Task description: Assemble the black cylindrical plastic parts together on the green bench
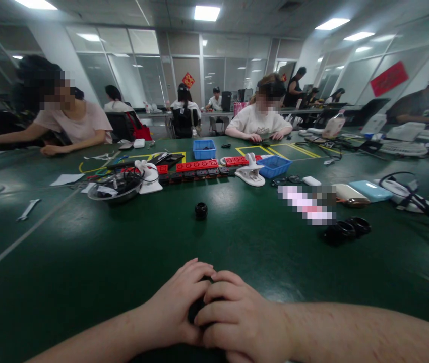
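Near the table's front edge, my left hand [178, 297] and my right hand [239, 315] are closed together around a black part [195, 308]. Only a dark, smooth bit of it shows between the fingers, so its kind stays hidden. The right fingers lie curled over its top, while the left hand wraps it from the left side. Straight ahead on the green table, a small black ribbed ring-shaped part [201, 211] stands by itself. Two larger black ring-shaped parts [346, 231] lie side by side to the right.
Across the green table [131, 242] run red and black strips [197, 171] between two white clamps [251, 171]. Nearby are a bowl of cables [114, 189], blue bins [274, 166] and a wrench [28, 210]. Pouches [371, 190] and cables lie right. Several people sit beyond.
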The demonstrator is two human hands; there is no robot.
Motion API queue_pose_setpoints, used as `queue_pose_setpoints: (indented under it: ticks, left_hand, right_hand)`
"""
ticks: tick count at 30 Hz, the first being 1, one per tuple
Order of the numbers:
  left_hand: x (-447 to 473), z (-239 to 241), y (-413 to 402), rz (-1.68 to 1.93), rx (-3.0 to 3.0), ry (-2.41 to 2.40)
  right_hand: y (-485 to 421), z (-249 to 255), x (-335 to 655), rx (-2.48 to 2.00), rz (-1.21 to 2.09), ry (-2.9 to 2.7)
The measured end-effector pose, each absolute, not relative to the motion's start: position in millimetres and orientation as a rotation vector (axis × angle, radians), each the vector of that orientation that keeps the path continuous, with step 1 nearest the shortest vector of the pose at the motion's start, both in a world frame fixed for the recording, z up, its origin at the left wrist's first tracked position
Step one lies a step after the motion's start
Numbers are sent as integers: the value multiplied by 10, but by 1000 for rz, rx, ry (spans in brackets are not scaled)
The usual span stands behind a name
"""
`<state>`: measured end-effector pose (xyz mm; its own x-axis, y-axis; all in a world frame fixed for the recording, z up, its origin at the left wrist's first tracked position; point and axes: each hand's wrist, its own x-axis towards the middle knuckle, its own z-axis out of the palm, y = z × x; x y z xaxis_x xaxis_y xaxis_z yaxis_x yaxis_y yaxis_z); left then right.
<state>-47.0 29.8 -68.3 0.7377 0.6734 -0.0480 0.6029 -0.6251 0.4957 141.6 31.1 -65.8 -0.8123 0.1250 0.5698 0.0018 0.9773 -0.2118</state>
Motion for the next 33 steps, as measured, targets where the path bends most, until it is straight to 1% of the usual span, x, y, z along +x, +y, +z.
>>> queue_pose_setpoints:
  ticks: [6, 10, 15, 20, 25, 28, 33]
  left_hand:
    - [-494, -723, 297, 255, 2444, 938]
    - [-521, -780, 306, 319, 2459, 903]
    - [-527, -774, 308, 322, 2440, 895]
    - [-504, -724, 307, 334, 2437, 898]
    - [-482, -688, 302, 297, 2435, 928]
    - [-473, -671, 302, 269, 2440, 934]
    - [-451, -650, 302, 273, 2456, 955]
  right_hand:
    - [285, -523, 1464, -96, 243, -2538]
    - [272, -426, 1499, -228, 209, -2422]
    - [257, -512, 1462, -437, 259, -2277]
    - [237, -582, 1373, -544, 347, -2315]
    - [219, -645, 1322, -629, 352, -2346]
    - [217, -650, 1329, -602, 365, -2387]
    - [253, -623, 1340, -376, 412, -2363]
